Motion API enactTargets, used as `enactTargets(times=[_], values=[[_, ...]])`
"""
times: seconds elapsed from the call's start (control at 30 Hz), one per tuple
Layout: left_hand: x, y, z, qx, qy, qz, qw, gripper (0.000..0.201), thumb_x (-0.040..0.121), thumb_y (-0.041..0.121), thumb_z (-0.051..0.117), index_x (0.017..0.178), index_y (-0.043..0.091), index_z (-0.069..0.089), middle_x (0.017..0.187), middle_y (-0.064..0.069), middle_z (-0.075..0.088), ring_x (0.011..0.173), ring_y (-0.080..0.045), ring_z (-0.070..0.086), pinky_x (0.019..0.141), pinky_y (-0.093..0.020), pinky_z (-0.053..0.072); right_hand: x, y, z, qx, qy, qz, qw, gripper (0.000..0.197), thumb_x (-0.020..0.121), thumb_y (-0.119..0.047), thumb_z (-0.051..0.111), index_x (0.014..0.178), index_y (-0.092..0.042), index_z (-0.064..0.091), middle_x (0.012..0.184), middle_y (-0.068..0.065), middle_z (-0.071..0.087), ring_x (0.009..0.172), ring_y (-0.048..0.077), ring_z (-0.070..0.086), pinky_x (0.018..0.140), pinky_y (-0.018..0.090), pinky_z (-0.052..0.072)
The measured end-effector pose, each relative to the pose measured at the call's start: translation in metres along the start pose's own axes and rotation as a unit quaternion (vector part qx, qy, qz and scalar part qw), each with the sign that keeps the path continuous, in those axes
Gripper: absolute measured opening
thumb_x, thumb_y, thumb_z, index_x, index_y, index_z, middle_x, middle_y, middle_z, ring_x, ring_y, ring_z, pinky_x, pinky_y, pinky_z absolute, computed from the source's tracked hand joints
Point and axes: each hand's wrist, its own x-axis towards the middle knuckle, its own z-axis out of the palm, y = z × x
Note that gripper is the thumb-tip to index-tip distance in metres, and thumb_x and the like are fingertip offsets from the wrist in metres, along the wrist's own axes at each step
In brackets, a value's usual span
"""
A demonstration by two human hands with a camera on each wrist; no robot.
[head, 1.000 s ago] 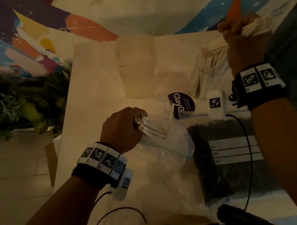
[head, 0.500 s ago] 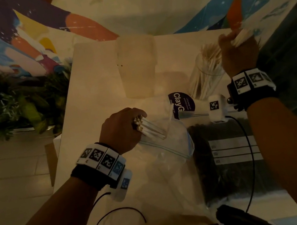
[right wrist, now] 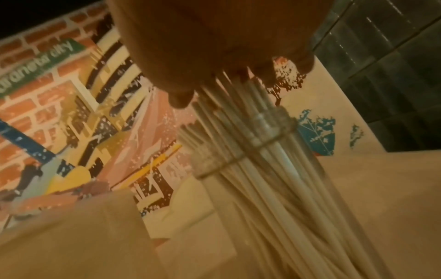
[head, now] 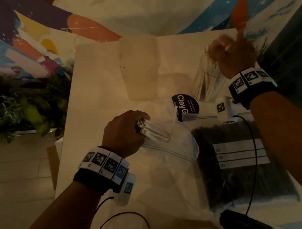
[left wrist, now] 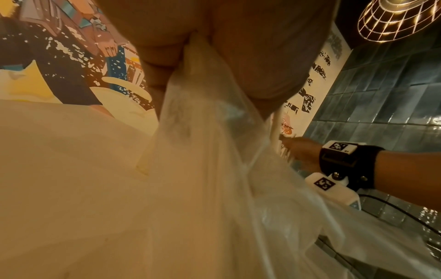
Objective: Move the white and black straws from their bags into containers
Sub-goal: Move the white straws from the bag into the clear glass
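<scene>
Right hand (head: 234, 55) lowered onto white straws (right wrist: 260, 169) (blurred), "ClayG" label (head: 184, 104)

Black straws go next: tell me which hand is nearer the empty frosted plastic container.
Left. The left hand sits just below the empty frosted plastic container, gripping white straws; the right hand is farther right.

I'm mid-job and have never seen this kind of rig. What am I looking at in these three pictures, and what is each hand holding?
No machine: a person with cameras on head and both wrists. The head view looks down at a table. The left hand grips white straws at the mouth of a clear bag. The right hand is over a jar full of white straws; the right wrist view shows its fingertips on their tops. The left wrist view mostly shows palm and bag plastic. An empty container stands behind, and a bag of black straws lies untouched.
</scene>
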Motion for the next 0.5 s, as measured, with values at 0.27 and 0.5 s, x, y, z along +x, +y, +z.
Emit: enactTargets(times=[0.27, 0.5], values=[[0.000, -0.001, 0.001, 0.001, -0.005, -0.003, 1.000, 0.041, 0.069, 0.032, 0.054, 0.109, 0.032, 0.064, 0.103, 0.005, 0.066, 0.089, -0.027, 0.062, 0.072, -0.038, 0.051, -0.002, -0.004, 0.002, 0.003, 0.106, -0.081, 0.991, 0.062, 0.094, -0.061, 0.019, 0.141, -0.024, 0.036, 0.151, 0.021, 0.026, 0.136, 0.039, 0.031, 0.106, 0.055, 0.033], [-0.002, 0.003, -0.001, 0.004, -0.014, -0.003, 1.000, 0.042, 0.070, 0.031, 0.052, 0.111, 0.032, 0.063, 0.107, 0.003, 0.065, 0.091, -0.029, 0.061, 0.072, -0.038, 0.050, -0.021, -0.020, -0.011, -0.008, 0.056, -0.061, 0.997, 0.067, 0.093, -0.059, 0.035, 0.147, -0.021, 0.025, 0.157, 0.016, 0.012, 0.144, 0.037, 0.012, 0.113, 0.058, 0.011]])
